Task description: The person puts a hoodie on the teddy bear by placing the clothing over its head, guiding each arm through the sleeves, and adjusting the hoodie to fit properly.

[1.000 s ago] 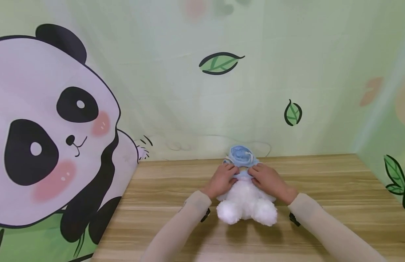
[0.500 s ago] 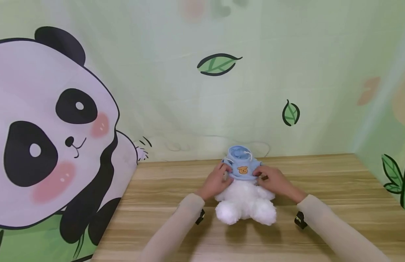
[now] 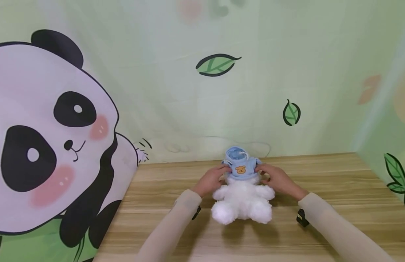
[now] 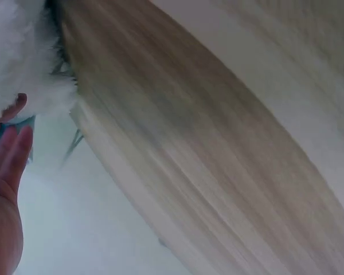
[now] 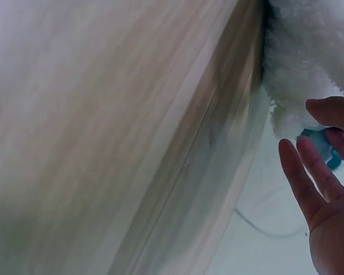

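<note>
A white fluffy plush toy [image 3: 243, 198] lies on the wooden table with its legs toward me. A small light-blue hoodie [image 3: 245, 163], with an orange animal face on its front and white drawstrings, covers its head end. The toy's head is mostly hidden inside, and the hood opening points to the wall. My left hand [image 3: 213, 179] touches the hoodie's left side with its fingertips, thumb apart from them. On the other side my right hand [image 3: 278, 178] touches the right sleeve. In the right wrist view, fingers [image 5: 301, 172] stretch out near the blue cloth.
The wooden table [image 3: 163, 203] ends at a pale green backdrop [image 3: 176, 109] printed with leaves. A large printed panda [image 3: 74, 145] fills the left side. A thin cord [image 3: 219, 137] runs along the backdrop behind the toy.
The bunched hoodie has spread out, so its printed face shows. My hands have moved from its front hem out to its sides, uncovering the toy's arms.
</note>
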Demonstrator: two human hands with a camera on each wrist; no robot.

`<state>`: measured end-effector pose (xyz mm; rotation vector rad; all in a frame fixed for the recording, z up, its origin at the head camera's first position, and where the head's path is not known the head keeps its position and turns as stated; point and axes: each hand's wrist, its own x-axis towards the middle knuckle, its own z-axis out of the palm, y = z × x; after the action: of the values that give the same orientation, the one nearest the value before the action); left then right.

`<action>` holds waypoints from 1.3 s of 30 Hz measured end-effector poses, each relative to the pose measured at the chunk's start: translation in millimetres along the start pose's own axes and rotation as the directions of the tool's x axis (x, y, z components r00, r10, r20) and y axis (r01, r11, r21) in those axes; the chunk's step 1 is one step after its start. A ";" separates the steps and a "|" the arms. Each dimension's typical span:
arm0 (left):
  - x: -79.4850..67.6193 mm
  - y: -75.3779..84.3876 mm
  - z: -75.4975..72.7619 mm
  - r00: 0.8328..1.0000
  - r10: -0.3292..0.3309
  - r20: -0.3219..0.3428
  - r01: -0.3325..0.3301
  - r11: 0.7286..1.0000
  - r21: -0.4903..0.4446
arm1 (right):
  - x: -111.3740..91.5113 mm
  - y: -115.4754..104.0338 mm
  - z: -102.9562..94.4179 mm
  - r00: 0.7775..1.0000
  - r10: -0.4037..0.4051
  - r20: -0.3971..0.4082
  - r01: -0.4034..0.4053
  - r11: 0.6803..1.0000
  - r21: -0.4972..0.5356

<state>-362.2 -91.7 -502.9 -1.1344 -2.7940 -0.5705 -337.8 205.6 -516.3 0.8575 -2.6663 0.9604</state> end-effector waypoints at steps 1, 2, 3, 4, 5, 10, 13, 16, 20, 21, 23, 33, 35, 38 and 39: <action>0.2 -0.2 0.2 1.000 0.005 0.014 -0.005 1.000 0.022 | 1.0 -1.0 -0.1 1.000 -0.009 0.001 0.009 1.000 -0.026; 0.6 -0.4 0.5 1.000 0.009 0.028 -0.010 0.999 0.037 | 2.0 -1.9 0.0 1.000 -0.013 0.004 0.013 0.999 -0.050; 1.4 -1.0 1.3 0.999 0.017 0.036 -0.018 0.999 0.047 | 3.1 -3.1 -0.2 1.000 -0.015 0.006 0.016 0.998 -0.066; 2.0 -1.4 2.1 0.999 0.018 0.043 -0.020 0.999 0.051 | 4.1 -4.0 -0.3 1.000 -0.019 0.010 0.020 0.996 -0.082; 2.9 -2.2 3.5 0.999 0.023 0.045 -0.026 0.998 0.058 | 4.9 -4.6 -0.4 1.000 -0.021 0.014 0.022 0.996 -0.090; 7.1 -2.7 9.1 0.999 0.034 0.030 -0.036 0.997 0.073 | 8.0 -3.7 0.2 0.998 0.001 0.058 0.005 0.995 -0.097; 8.9 0.2 10.0 0.999 0.019 0.026 -0.021 0.998 0.052 | 9.5 -1.1 1.9 0.995 0.019 0.096 -0.008 0.994 -0.113; 10.1 3.1 10.2 1.000 0.007 0.024 -0.008 0.999 0.041 | 11.1 0.6 3.8 0.994 0.018 0.109 -0.003 0.990 -0.138; 11.2 4.5 11.1 1.000 -0.005 0.023 0.004 0.998 0.060 | 13.3 1.2 5.9 0.993 0.011 0.115 0.006 0.988 -0.154; 11.6 4.6 11.3 1.000 -0.010 0.022 0.009 0.998 0.062 | 13.9 1.8 6.8 0.993 0.010 0.117 0.009 0.987 -0.160; 12.6 4.5 12.5 1.000 -0.017 0.022 0.016 0.997 0.069 | 15.0 2.6 8.6 0.993 0.005 0.121 0.017 0.984 -0.180; 14.4 -2.0 26.3 1.000 -0.019 0.011 0.018 0.999 0.050 | 17.8 6.0 17.8 0.991 -0.010 0.132 0.033 0.985 -0.169; 14.7 -2.4 26.6 1.000 -0.018 0.017 0.018 0.999 0.041 | 19.4 3.5 19.1 0.991 -0.013 0.130 0.032 0.989 -0.148; 13.5 -3.2 27.3 0.999 -0.026 0.026 0.026 1.000 0.019 | 20.6 -1.5 19.8 0.991 -0.010 0.131 0.023 0.994 -0.103; 13.3 -3.6 27.9 0.999 -0.029 0.029 0.029 0.999 0.016 | 20.8 -2.9 19.9 0.991 0.001 0.131 0.011 0.995 -0.096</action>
<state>-372.3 -75.1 -527.2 -1.1097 -2.8390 -0.5377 -352.7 181.7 -523.0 0.9360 -2.7922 0.7927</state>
